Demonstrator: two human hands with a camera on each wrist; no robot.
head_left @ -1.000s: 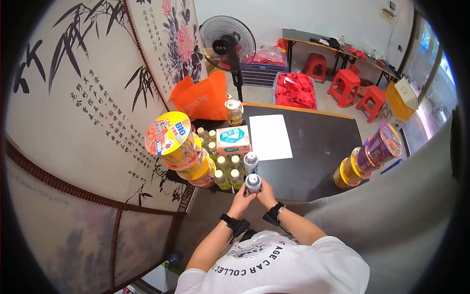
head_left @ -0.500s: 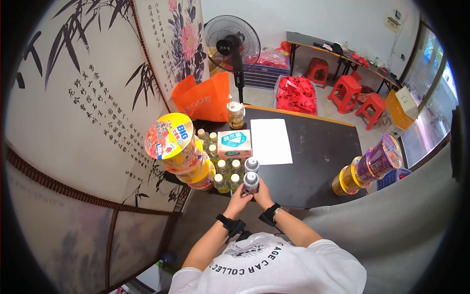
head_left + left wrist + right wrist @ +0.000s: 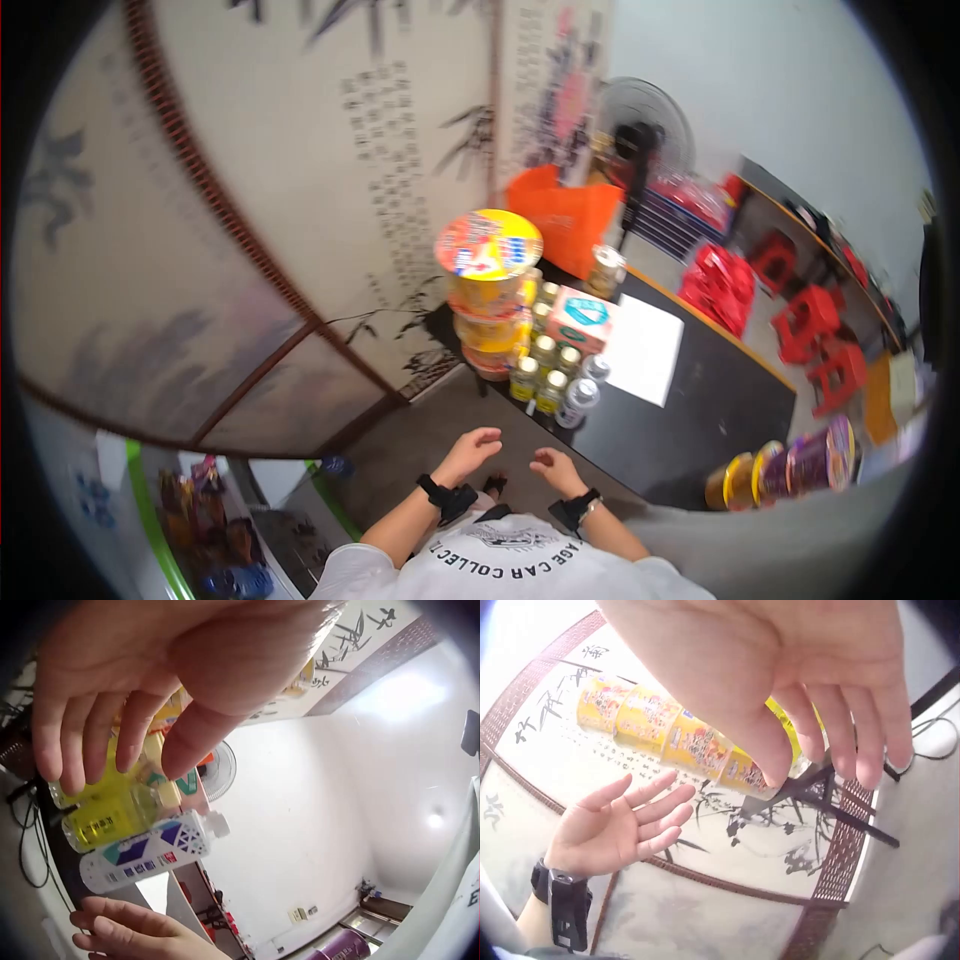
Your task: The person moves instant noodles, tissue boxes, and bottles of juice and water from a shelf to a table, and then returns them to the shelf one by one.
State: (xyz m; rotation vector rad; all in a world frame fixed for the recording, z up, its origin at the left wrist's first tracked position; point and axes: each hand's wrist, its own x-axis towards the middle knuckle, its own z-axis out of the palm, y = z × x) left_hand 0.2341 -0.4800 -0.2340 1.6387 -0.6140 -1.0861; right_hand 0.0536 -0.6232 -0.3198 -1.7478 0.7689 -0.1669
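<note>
Both hands are off the table edge and hold nothing. My left hand (image 3: 471, 455) has loosely extended fingers; in the left wrist view its fingers overlap the yellow-green bottles (image 3: 112, 814). My right hand (image 3: 556, 470) hovers a short way to the right of it, fingers relaxed. A white bottle with blue and purple print (image 3: 146, 851) stands at the front of the table, nearest to the hands. Behind it is a second white bottle (image 3: 597, 368). To their left stand several yellow-green bottles with pale caps (image 3: 549, 392). A pink box (image 3: 583, 318) sits behind them.
Stacked yellow noodle tubs (image 3: 487, 300) rise at the table's left; purple and yellow tubs (image 3: 800, 462) stand at its right end. White paper (image 3: 645, 350), a lidded jar (image 3: 605, 270) and an orange bag (image 3: 565, 220) are farther back. A green-edged bin (image 3: 150, 510) stands at lower left.
The hands have let go of the white bottle, which now stands on the table in front of the other one, and have drawn back and apart. The head view has swung left.
</note>
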